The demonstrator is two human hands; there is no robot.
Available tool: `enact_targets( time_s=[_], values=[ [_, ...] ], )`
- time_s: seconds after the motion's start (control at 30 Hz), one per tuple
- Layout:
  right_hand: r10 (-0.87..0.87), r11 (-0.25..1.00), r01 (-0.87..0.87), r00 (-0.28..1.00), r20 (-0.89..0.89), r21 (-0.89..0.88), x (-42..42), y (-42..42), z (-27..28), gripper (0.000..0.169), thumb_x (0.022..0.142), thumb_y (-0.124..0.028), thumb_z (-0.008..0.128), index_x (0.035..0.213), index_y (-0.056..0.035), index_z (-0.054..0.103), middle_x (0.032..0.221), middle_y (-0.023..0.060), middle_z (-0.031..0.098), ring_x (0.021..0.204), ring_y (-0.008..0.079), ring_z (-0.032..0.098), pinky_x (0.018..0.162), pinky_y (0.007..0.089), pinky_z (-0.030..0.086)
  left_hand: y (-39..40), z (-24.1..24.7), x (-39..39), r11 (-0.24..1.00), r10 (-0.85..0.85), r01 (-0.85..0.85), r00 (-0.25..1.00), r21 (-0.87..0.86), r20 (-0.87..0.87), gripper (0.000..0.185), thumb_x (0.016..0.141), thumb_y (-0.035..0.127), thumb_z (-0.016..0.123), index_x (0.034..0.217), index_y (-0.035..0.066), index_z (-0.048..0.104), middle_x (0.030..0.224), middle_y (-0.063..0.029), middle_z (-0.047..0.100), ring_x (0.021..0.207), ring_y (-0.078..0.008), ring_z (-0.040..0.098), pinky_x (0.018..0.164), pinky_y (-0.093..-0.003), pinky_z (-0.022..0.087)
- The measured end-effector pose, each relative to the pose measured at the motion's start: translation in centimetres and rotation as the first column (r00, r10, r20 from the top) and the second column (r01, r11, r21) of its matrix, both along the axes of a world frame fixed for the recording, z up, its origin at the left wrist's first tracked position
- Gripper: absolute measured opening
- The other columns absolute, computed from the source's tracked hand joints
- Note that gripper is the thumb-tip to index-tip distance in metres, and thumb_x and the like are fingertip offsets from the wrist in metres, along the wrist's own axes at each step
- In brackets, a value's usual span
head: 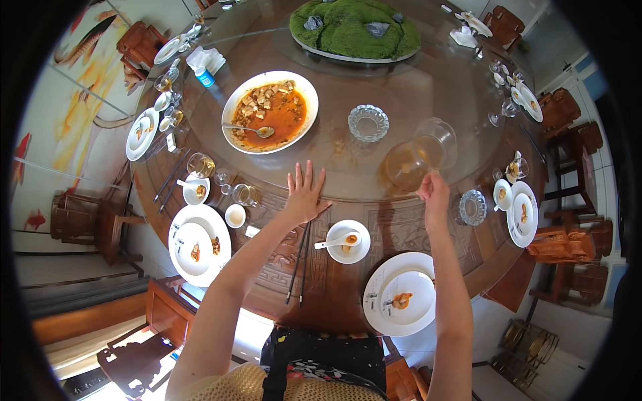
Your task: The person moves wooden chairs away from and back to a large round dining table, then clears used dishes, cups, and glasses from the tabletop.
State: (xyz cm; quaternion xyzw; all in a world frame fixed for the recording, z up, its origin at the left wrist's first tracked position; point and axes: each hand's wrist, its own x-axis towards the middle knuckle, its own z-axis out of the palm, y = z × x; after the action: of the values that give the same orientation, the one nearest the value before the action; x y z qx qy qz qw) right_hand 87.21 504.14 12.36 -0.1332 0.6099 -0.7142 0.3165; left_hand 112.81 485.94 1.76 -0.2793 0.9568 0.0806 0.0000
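My left hand (306, 195) rests on the near edge of the glass turntable (321, 173), fingers spread, holding nothing. My right hand (434, 193) grips the handle of a clear pitcher (407, 163) with some amber liquid in it. Whether the pitcher touches the turntable, I cannot tell. Left of centre on the glass is a large white bowl (229, 103) of tofu pieces in red sauce, a metal spoon (246, 129) lying in it. A glass ashtray (368, 123) sits between bowl and pitcher. Below my hands are a small bowl (333, 254) with a white spoon (328, 244) and dark chopsticks (298, 270).
Stacked plates with food scraps lie at near right (373, 278) and near left (178, 225). Stemmed glasses (200, 164) stand at left. A second ashtray (473, 207) is right of my forearm. A mossy centrepiece (346, 30) fills the far middle. Wooden chairs (562, 245) ring the table.
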Motion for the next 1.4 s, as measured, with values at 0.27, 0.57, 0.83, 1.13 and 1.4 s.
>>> enact_targets(
  time_s=[0.27, 0.57, 0.83, 1.13, 1.4],
  values=[
    [0.047, 0.998, -0.048, 0.999, -0.016, -0.028, 0.2, 0.3, 0.0, 0.030, 0.097, -0.025, 0.046, 0.074, -0.0063, 0.049, 0.055, -0.0028, 0.037, 0.049, 0.0068, 0.031, 0.049, 0.0245, 0.026, 1.2, -1.6, -1.7, 0.996, 0.071, -0.074, 0.996, -0.054, -0.057, 0.087, 0.086, 0.061, 0.048, 0.147, 0.004, 0.022, 0.150, -0.0343, 0.006, 0.135, -0.0605, 0.005, 0.104, -0.0697, 0.017],
    [0.071, 0.997, -0.071, 0.997, 0.026, -0.014, 2.1, -0.9, 0.2, 0.029, 0.096, -0.025, 0.048, 0.074, -0.0066, 0.050, 0.055, -0.0034, 0.037, 0.049, 0.0063, 0.031, 0.049, 0.0243, 0.025, 3.5, -0.7, -4.6, 0.997, 0.080, -0.080, 0.997, -0.016, 0.003, 0.090, 0.085, 0.062, 0.049, 0.148, 0.004, 0.021, 0.150, -0.0343, 0.006, 0.134, -0.0618, 0.005, 0.104, -0.0694, 0.017],
    [0.068, 0.997, -0.066, 0.997, 0.036, -0.032, 2.5, -3.1, -0.4, 0.028, 0.097, -0.026, 0.049, 0.076, -0.0068, 0.051, 0.058, -0.0038, 0.037, 0.050, 0.0055, 0.033, 0.049, 0.0232, 0.026, 6.2, 0.3, -7.7, 0.998, 0.035, -0.037, 0.999, 0.055, 0.038, 0.083, 0.087, 0.059, 0.048, 0.149, 0.009, 0.025, 0.152, -0.0309, 0.008, 0.136, -0.0580, 0.006, 0.107, -0.0639, 0.017],
    [0.034, 0.997, -0.033, 0.999, 0.008, -0.074, -1.1, -3.4, -0.8, 0.029, 0.096, -0.027, 0.048, 0.076, -0.0063, 0.051, 0.057, -0.0030, 0.037, 0.049, 0.0066, 0.033, 0.048, 0.0243, 0.027, 6.3, 0.1, -10.5, 0.976, -0.218, 0.218, 0.975, 0.010, -0.040, 0.054, 0.094, 0.037, 0.045, 0.141, 0.011, 0.040, 0.147, -0.0241, 0.031, 0.132, -0.0483, 0.030, 0.109, -0.0479, 0.029],
    [0.056, 0.998, -0.055, 0.998, 0.019, -0.038, 0.0, -1.8, 0.0, 0.028, 0.096, -0.027, 0.047, 0.076, -0.0062, 0.050, 0.054, -0.0019, 0.037, 0.048, 0.0081, 0.032, 0.050, 0.0252, 0.027, 5.8, -2.5, -10.3, 0.901, -0.242, 0.345, 0.903, 0.263, -0.355, 0.049, 0.095, 0.025, 0.047, 0.135, -0.002, 0.041, 0.146, -0.0243, 0.032, 0.135, -0.0407, 0.030, 0.111, -0.0480, 0.025]
  ],
)
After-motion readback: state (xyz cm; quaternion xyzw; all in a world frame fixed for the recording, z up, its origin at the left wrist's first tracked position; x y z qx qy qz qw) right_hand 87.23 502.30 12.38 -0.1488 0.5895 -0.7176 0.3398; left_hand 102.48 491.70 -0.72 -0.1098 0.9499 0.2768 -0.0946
